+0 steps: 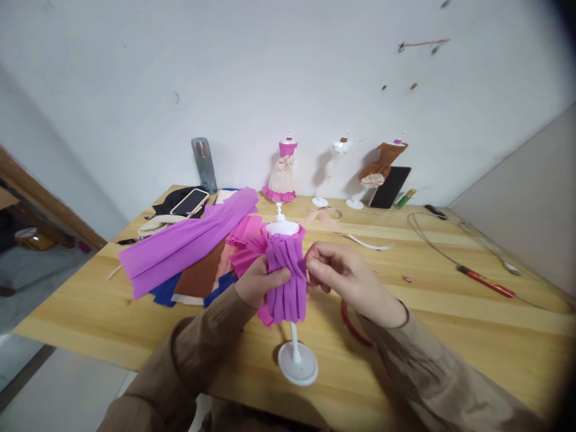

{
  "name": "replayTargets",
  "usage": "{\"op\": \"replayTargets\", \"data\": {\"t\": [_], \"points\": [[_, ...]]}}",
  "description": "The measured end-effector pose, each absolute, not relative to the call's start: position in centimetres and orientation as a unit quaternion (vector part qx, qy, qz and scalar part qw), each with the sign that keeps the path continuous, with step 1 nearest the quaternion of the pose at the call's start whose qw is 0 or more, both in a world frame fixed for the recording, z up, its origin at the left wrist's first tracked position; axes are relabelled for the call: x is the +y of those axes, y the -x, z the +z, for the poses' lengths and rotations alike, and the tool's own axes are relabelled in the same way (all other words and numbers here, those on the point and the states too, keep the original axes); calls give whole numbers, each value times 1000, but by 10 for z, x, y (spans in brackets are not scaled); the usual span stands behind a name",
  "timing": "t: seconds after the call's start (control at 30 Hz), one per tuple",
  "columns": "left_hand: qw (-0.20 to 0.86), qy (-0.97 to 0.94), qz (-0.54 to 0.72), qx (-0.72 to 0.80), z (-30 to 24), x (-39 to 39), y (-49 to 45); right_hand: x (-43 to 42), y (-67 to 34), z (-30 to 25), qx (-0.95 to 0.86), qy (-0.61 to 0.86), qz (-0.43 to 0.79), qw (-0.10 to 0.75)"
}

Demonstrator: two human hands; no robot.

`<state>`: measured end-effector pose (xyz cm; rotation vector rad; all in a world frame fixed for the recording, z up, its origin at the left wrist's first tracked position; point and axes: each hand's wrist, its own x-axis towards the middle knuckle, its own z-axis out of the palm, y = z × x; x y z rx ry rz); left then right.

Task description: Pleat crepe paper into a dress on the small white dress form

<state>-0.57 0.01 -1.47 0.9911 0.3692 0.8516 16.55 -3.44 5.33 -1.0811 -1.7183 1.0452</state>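
Observation:
In front of me stands a small white dress form on a round base, wrapped in pleated purple crepe paper. My left hand grips the wrapped body from the left, its thumb lying across the pleats. Close by the paper's right edge is my right hand, thumb and fingertips pinched together. Whatever sits in that pinch is too small or hidden to make out. Gathered bright pink crepe paper pokes out behind the form on the left.
Left lies a pile of crepe sheets with a long purple strip and a phone. Dressed forms and a tumbler stand along the wall. A red-handled wire tool lies right; a red ring-like item sits under my right forearm.

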Motion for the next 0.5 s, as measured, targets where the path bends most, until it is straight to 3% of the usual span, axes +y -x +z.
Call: {"op": "replayTargets", "data": {"t": [0.17, 0.5], "points": [[826, -453, 328, 64, -23, 3, 11, -39, -159, 58, -632, 398, 481, 460], [841, -431, 319, 78, -23, 1, 11, -36, -158, 49, -593, 386, 532, 464]]}}
